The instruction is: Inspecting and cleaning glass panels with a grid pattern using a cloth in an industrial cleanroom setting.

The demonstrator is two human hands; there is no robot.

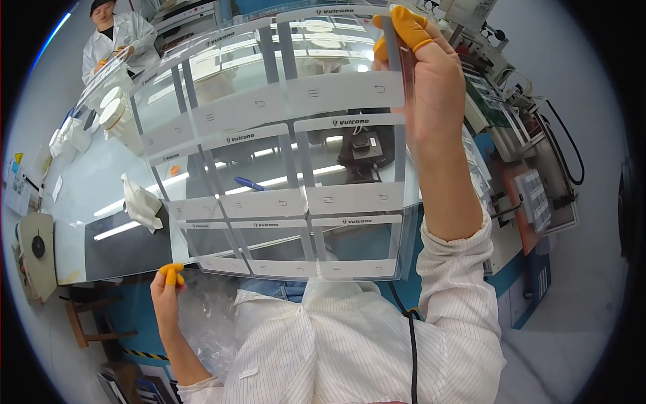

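Observation:
A large clear sheet (256,210) printed with several grey-and-white frames is held up in front of me, tilted, with the table showing through it. My right hand (436,77), in yellow finger cots, grips its upper right edge, thumb and fingers on either side. Down at the lower left corner, my left hand (168,289) has its yellow-cotted fingers pinched together at the sheet's transparent margin. Exactly where those fingertips meet the clear edge is hard to see.
On the table (70,229) lie a dark panel (124,246), a crumpled white cloth (141,202), a blue pen (250,183) and a black device (365,145). White tubs (116,116) stand farther left. A co-worker (121,40) is at the far left; machinery (501,101) stands right.

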